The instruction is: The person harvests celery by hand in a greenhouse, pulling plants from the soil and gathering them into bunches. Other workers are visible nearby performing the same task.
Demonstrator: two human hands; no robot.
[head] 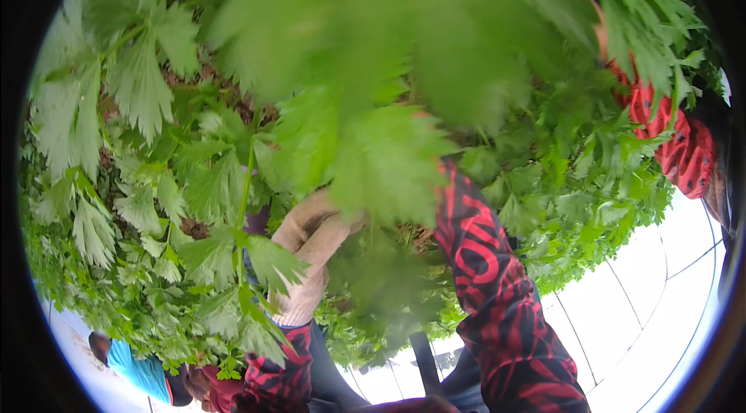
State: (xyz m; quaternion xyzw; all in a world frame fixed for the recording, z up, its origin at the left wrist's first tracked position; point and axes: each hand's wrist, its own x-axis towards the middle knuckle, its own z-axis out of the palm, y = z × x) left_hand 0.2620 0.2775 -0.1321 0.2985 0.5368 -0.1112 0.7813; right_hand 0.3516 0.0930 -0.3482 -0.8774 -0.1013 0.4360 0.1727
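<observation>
My left hand (309, 244), in a pale knit glove, reaches in among celery plants (250, 168). Its fingers are bent, and leaves cover their tips, so whether they grip anything cannot be told. A large celery leaf (384, 162) hangs just in front, blurred and close to the camera. Behind that leaf my right hand is hidden; only the right sleeve (489, 273), patterned in red and black, shows leading up to it. Brown soil (419, 237) is visible between the two arms.
At the right rim, another person's red sleeve (670, 133) reaches into the foliage. More people show at the lower left, one in a light blue top (137, 366). Celery leaves (140, 203) crowd the left side. A dark post (425, 363) stands near my legs.
</observation>
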